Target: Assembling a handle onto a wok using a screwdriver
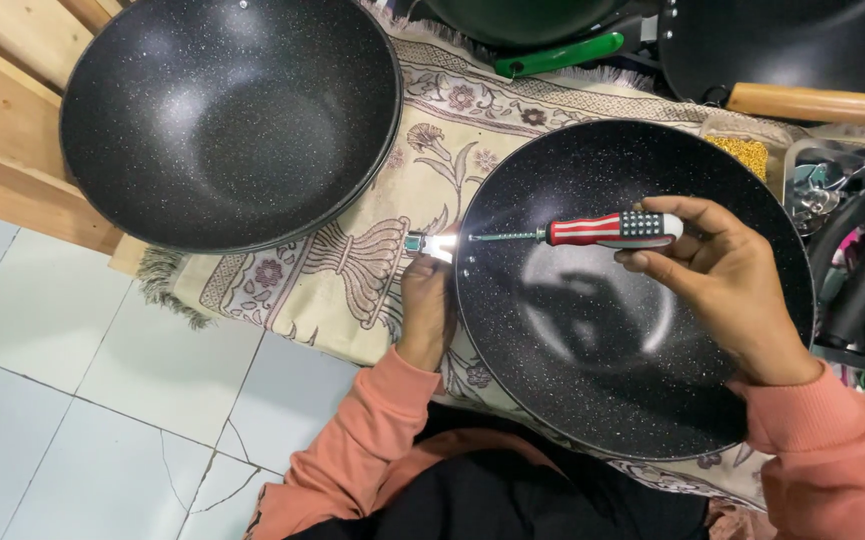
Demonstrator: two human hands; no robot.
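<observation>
Where the pale tiled floor (102,400), cracked near the bottom, meets a fringed floral cloth (352,260), two dark speckled pans lie: one large wok (232,120) at upper left, resting partly on wooden boards (2,120), and a second pan (632,300) at centre-right, in front of the person. Right hand (732,290) is over the second pan's bowl, fingers closed round the red-white-and-blue striped handle of a screwdriver (592,230), shaft held approx. level, tip pointing left toward the pan's rim. Left hand (424,305) sits just outside that rim, fingers pinched on a small metal fitting (430,243) at the edge; glare there hides detail, so cannot tell whether tip touches fitting. Both sleeves peach-coloured. Beyond, at top: a green handle (557,55) of another pan, and a further dark pan w/ a wooden handle (812,103). At right edge: a tub of yellow bits (742,152) and misc. dark handles and hardware (852,260), crowding the second pan's right side.
</observation>
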